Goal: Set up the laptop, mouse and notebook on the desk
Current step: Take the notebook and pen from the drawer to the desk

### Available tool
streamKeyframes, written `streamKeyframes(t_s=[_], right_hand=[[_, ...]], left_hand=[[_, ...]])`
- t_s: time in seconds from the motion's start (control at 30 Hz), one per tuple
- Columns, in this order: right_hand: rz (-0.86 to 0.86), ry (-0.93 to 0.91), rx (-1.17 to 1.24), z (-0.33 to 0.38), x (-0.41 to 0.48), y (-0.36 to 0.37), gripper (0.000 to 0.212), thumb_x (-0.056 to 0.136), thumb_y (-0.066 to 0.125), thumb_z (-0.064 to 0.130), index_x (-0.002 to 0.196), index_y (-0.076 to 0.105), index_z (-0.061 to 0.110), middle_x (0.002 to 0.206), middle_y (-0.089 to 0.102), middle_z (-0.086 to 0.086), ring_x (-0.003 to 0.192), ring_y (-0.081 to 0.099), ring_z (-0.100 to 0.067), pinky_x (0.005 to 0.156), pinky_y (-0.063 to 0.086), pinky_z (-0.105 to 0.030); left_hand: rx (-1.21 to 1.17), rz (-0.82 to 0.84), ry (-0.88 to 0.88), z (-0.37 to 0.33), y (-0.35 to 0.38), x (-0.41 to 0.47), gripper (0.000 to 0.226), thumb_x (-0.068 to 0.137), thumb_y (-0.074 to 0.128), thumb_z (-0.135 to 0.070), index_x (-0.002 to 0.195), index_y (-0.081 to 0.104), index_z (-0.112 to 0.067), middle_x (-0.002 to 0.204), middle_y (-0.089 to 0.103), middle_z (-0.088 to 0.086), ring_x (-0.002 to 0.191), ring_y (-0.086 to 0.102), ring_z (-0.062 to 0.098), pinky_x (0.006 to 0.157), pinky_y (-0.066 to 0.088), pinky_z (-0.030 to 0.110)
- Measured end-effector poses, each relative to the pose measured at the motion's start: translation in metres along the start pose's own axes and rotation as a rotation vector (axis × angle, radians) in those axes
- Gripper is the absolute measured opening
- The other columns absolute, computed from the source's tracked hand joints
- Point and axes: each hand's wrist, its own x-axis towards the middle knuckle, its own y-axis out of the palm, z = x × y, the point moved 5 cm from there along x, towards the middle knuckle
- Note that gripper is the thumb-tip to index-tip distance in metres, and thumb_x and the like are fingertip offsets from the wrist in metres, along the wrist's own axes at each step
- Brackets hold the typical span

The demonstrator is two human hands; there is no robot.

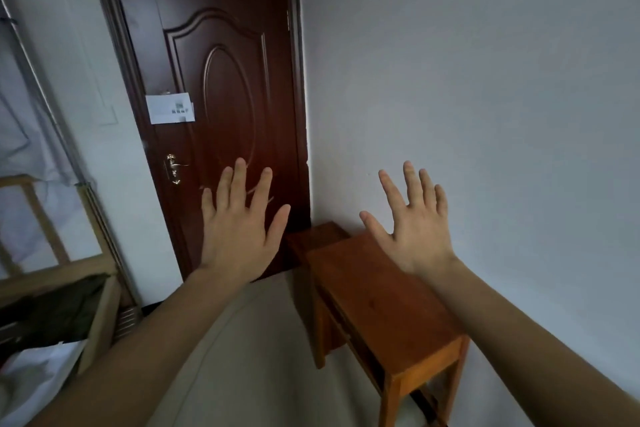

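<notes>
A narrow wooden desk (384, 308) stands against the right wall, its reddish top bare. My left hand (239, 232) is raised in front of the door, palm away from me, fingers spread and holding nothing. My right hand (412, 229) is raised above the desk's far end, also spread and holding nothing. No laptop, mouse or notebook shows anywhere in view.
A dark brown door (221, 87) with a paper note (169, 108) and brass handle (172, 165) stands shut ahead. A lower wooden stand (313, 236) sits beyond the desk. A light wooden bed frame (62, 274) with bedding is at the left. Pale floor (249, 357) runs between bed and desk.
</notes>
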Motion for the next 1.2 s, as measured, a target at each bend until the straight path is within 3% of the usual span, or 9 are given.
streamKeyframes(t_s=[0.23, 0.4, 0.53, 0.8, 1.2], right_hand=[[0.045, -0.074, 0.031, 0.021, 0.153, 0.100, 0.077, 0.095, 0.019, 0.073, 0.159, 0.018, 0.030, 0.167, 0.011, -0.016, 0.153, 0.009, -0.039, 0.122, 0.013, -0.060], [0.064, -0.133, 0.044, 0.070, 0.243, 0.193, 0.076, 0.096, 0.020, 0.073, 0.159, 0.017, 0.031, 0.167, 0.013, -0.015, 0.153, 0.011, -0.038, 0.121, 0.009, -0.057], [0.032, -0.151, -0.006, 0.110, 0.309, 0.267, 0.076, 0.097, 0.023, 0.072, 0.159, 0.020, 0.028, 0.166, 0.016, -0.017, 0.152, 0.015, -0.040, 0.120, 0.013, -0.058], [0.100, -0.009, -0.060, 0.152, 0.446, 0.385, 0.077, 0.096, 0.024, 0.071, 0.160, 0.017, 0.029, 0.167, 0.010, -0.015, 0.153, 0.010, -0.038, 0.122, 0.012, -0.057], [0.081, 0.138, -0.159, 0.070, 0.579, 0.536, 0.077, 0.097, 0.031, 0.070, 0.160, 0.019, 0.027, 0.166, 0.015, -0.018, 0.152, 0.016, -0.041, 0.121, 0.018, -0.059]], left_hand=[[0.075, -0.097, -0.027, 0.069, 0.082, 0.101, 0.064, 0.099, 0.034, -0.053, 0.152, 0.037, -0.017, 0.159, 0.026, 0.024, 0.146, 0.025, 0.042, 0.110, 0.028, 0.067], [0.095, -0.040, -0.088, 0.150, 0.164, 0.160, 0.065, 0.098, 0.032, -0.055, 0.152, 0.036, -0.019, 0.160, 0.025, 0.024, 0.145, 0.025, 0.044, 0.108, 0.028, 0.069], [0.125, -0.017, -0.022, 0.221, 0.233, 0.216, 0.066, 0.100, 0.026, -0.058, 0.154, 0.032, -0.021, 0.160, 0.023, 0.023, 0.146, 0.025, 0.042, 0.108, 0.029, 0.069], [0.070, 0.066, 0.073, 0.333, 0.349, 0.364, 0.068, 0.099, 0.027, -0.057, 0.154, 0.033, -0.017, 0.160, 0.023, 0.026, 0.145, 0.026, 0.043, 0.107, 0.030, 0.069], [-0.051, 0.176, 0.174, 0.321, 0.573, 0.540, 0.070, 0.099, 0.024, -0.059, 0.157, 0.022, -0.019, 0.163, 0.014, 0.022, 0.149, 0.017, 0.040, 0.111, 0.026, 0.068]])
